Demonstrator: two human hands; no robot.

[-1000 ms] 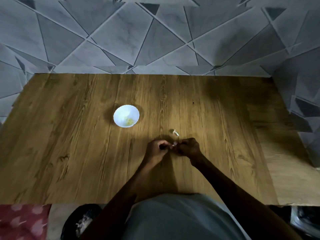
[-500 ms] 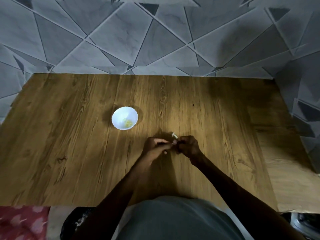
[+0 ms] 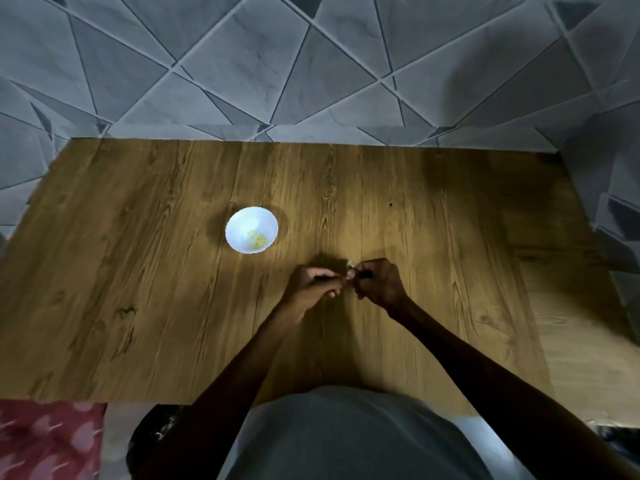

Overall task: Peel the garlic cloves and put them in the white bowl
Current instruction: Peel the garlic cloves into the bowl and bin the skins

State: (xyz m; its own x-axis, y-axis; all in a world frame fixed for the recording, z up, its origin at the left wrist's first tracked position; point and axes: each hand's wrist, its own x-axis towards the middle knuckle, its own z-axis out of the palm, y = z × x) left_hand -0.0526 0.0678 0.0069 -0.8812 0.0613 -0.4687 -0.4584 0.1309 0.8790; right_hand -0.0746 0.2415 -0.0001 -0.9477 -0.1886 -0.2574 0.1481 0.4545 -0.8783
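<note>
From the head view, the left hand [image 3: 313,289] and right hand [image 3: 381,284] meet fingertip to fingertip, fingers curled, both pinching a small pale garlic clove [image 3: 350,273] nearer the person than the white bowl [image 3: 242,223] and to its right. The bowl stands apart from the hands and holds a few yellowish peeled pieces [image 3: 259,240]. It sits on a wood-grain table [image 3: 138,271]; beyond it rises a grey wall [image 3: 242,64] of angular tiles.

Plain grey shirt [image 3: 349,438]; forearms [image 3: 239,372] bare down to left hand [image 3: 313,289], right hand [image 3: 381,284].
</note>
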